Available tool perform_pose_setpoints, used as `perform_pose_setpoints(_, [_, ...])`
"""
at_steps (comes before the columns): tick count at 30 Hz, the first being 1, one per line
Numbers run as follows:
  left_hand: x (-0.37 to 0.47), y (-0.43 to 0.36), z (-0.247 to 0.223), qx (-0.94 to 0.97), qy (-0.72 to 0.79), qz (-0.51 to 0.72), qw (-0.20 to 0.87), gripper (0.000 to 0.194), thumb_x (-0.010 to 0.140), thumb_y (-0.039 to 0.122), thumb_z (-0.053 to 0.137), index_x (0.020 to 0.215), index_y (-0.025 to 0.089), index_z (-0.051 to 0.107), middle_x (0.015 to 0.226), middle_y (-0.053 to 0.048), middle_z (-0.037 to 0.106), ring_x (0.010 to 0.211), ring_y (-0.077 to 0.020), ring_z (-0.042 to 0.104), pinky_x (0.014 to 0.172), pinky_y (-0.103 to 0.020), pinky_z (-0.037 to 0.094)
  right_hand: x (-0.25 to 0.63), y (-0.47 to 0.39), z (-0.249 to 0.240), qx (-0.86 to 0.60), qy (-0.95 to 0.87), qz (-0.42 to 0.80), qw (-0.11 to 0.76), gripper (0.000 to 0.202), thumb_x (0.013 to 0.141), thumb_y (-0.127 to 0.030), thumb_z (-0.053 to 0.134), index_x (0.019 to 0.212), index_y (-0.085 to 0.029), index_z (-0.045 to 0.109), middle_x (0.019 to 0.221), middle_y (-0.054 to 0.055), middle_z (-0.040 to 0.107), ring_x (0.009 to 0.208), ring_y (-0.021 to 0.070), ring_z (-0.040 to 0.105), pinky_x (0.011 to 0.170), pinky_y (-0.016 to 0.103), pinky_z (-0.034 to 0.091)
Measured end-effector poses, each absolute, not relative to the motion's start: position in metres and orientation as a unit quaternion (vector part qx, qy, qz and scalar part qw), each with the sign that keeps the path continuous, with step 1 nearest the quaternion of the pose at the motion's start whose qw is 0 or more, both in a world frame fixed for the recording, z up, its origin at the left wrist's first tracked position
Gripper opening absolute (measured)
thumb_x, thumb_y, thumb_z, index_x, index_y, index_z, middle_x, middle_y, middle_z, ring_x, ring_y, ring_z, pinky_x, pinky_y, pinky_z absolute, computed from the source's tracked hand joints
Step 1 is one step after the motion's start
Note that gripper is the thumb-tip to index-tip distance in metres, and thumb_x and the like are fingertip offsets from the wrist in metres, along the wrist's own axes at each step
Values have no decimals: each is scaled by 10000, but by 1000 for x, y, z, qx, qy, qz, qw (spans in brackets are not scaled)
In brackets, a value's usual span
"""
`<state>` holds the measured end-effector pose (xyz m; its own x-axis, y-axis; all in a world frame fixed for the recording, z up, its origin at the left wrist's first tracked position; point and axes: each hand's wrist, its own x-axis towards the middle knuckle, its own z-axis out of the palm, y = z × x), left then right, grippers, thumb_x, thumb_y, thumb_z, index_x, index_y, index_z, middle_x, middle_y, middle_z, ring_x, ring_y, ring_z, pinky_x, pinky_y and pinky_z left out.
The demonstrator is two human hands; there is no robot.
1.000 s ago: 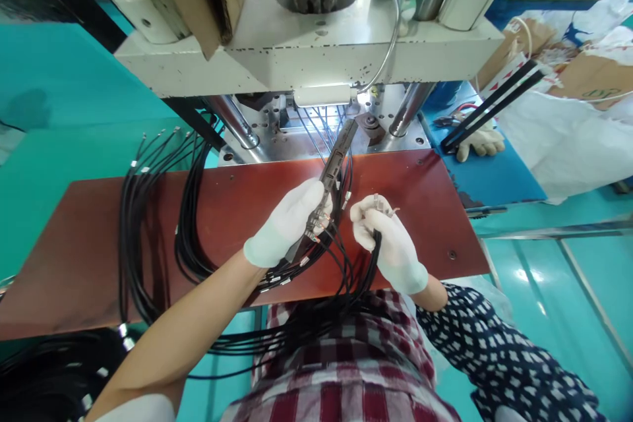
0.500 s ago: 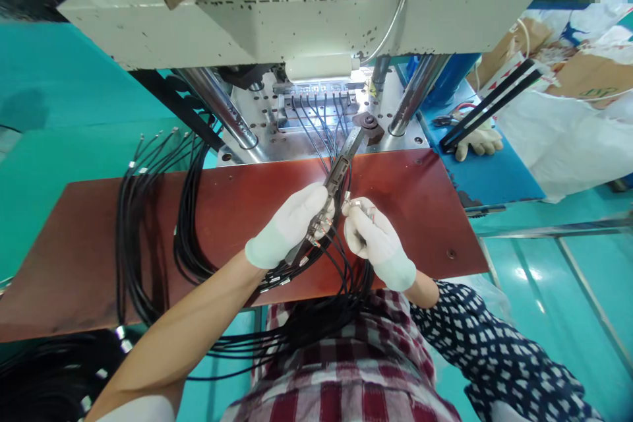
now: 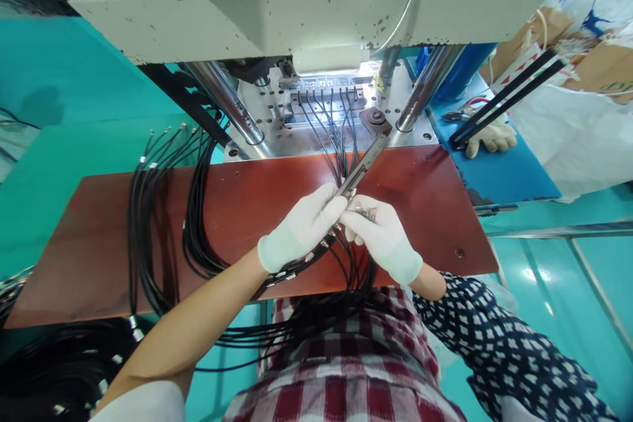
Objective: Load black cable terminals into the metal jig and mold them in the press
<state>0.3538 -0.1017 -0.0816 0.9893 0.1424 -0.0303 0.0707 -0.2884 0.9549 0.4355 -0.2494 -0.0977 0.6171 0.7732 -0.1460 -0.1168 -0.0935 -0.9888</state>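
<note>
Presently left hand [image 3: 309, 224] grips metal bar [image 3: 366, 163], slanted over red-brown surface [image 3: 425, 204]; right hand [image 3: 382, 232], just beside, pinches small cable ends [image 3: 368, 213]; black cables [image 3: 192, 231] looped at left.

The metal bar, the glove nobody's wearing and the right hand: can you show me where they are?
Metal bar [image 3: 365, 164]: head view, on its exposed upper part.
Loose glove [image 3: 495, 137]: head view, near its middle.
Right hand [image 3: 380, 231]: head view, on the back of the hand.
</note>
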Motion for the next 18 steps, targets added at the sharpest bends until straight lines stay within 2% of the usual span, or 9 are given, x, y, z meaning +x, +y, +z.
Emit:
perform_pose_setpoints(3, [355, -103, -81, 864, 67, 65, 494, 304, 977, 445, 485, 814, 189, 476, 725, 14, 500, 660, -126, 437, 669, -265, 363, 441, -254, -96, -666, -311, 342, 586, 235, 915, -320, 526, 718, -193, 536, 636, -10, 578, 568, 112, 505, 610, 270, 416])
perform_pose_setpoints(6, [356, -102, -83, 815, 75, 52, 572, 343, 991, 476, 436, 816, 185, 479, 732, 15, 486, 650, -117, 432, 624, -248, 372, 450, -264, -84, -734, -352, 310, 492, 229, 907, -386, 581, 767, -205, 594, 756, 12, 631, 733, 159, 570, 744, 307, 436])
perform_pose_setpoints(8, [356, -99, -85, 749, 90, 34, 655, 382, 988, 520, 413, 830, 180, 486, 715, 20, 476, 594, -101, 412, 549, -235, 364, 455, -271, -76, -762, -352, 311, 446, 220, 871, -424, 647, 806, -215, 631, 778, 9, 638, 760, 169, 559, 754, 311, 429])
perform_pose_setpoints(11, [355, -92, -87, 687, 86, 0, 722, 409, 975, 554, 421, 858, 174, 517, 673, 21, 488, 521, -88, 403, 479, -227, 347, 460, -279, -73, -721, -327, 365, 489, 214, 842, -392, 682, 795, -192, 621, 737, -6, 595, 696, 135, 508, 681, 279, 417])
perform_pose_setpoints(14, [354, -87, -89, 676, 65, -24, 734, 418, 974, 553, 421, 888, 165, 551, 673, 7, 518, 510, -87, 423, 468, -226, 352, 460, -282, -77, -688, -257, 390, 556, 172, 800, -315, 704, 840, -174, 614, 738, -12, 597, 645, 107, 470, 605, 251, 381])
perform_pose_setpoints(18, [354, -88, -89, 671, 50, -41, 739, 406, 982, 538, 411, 955, 163, 564, 685, 6, 512, 522, -87, 423, 466, -220, 353, 458, -283, -84, -657, -215, 416, 591, 236, 893, -333, 593, 1033, -159, 666, 826, 42, 698, 627, 104, 462, 563, 242, 353])
